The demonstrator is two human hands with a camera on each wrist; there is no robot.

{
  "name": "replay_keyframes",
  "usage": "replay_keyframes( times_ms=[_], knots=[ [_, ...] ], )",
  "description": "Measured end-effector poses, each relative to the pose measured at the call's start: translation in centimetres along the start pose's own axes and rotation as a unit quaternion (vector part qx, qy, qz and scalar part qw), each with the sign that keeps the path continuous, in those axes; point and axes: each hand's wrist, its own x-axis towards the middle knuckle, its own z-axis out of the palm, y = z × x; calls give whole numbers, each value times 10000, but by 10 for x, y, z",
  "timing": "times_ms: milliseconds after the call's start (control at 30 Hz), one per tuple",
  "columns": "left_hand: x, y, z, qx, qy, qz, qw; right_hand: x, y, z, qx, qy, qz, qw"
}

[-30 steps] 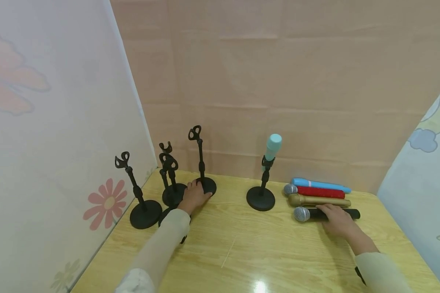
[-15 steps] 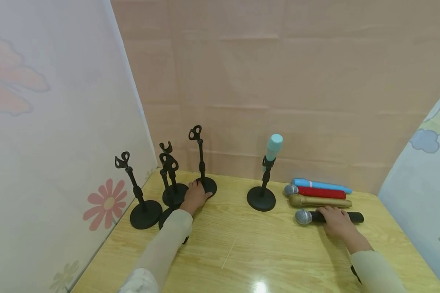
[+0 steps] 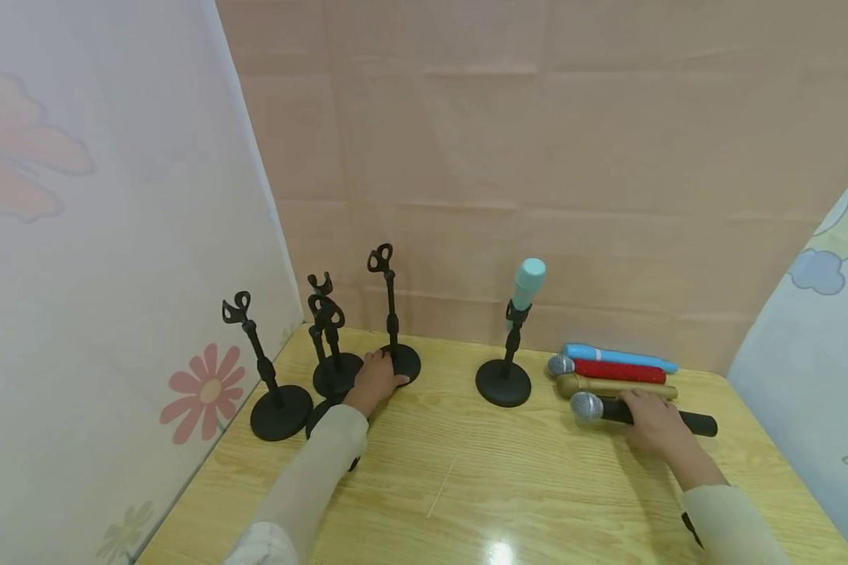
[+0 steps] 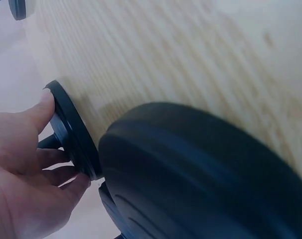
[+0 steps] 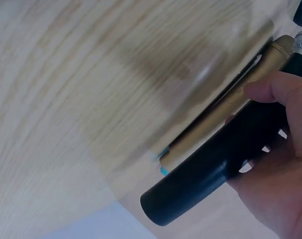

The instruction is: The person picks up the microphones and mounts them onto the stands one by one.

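Observation:
At the back left, my left hand grips the round base of a black microphone stand with an empty clip on top. The left wrist view shows the thumb on one edge of that base and the fingers curled at the other. On the right, my right hand holds a black microphone with a silver mesh head, its handle angled toward the front right. In the right wrist view the thumb lies over the black handle, close beside a gold microphone.
Several other black stands with empty clips crowd the left side. A stand at back centre bears a teal microphone. Gold, red and blue microphones lie in a row by the back wall.
The black microphone has come away from the row, its tail end swinging toward the front right in my right hand. The stand in my left hand has shifted slightly right.

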Motion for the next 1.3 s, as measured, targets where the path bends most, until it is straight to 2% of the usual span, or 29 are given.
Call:
replay_keyframes(
  times_ms=[233, 500, 667, 800, 1033, 1300],
  knots=[
    [-4, 1, 1, 160, -165, 165, 9996, 0, -5, -13, 620, -155, 334, 9974],
    [-12, 1, 3, 161, -310, 395, 9986, 4, -10, -22, 1184, 276, 492, 9914],
    [-16, 1, 3, 67, -359, 624, 9974, 5, -22, -28, 1708, 691, 762, 9799],
    [-17, 2, 7, 63, -229, 816, 9964, 4, -31, -32, 1933, 1165, 881, 9702],
    [-23, 6, 8, 94, -301, 851, 9959, 5, -45, -38, 2037, 1598, 792, 9627],
    [-29, 12, 10, 179, -454, 943, 9943, 8, -61, -45, 2281, 2347, 740, 9420]
  ],
)
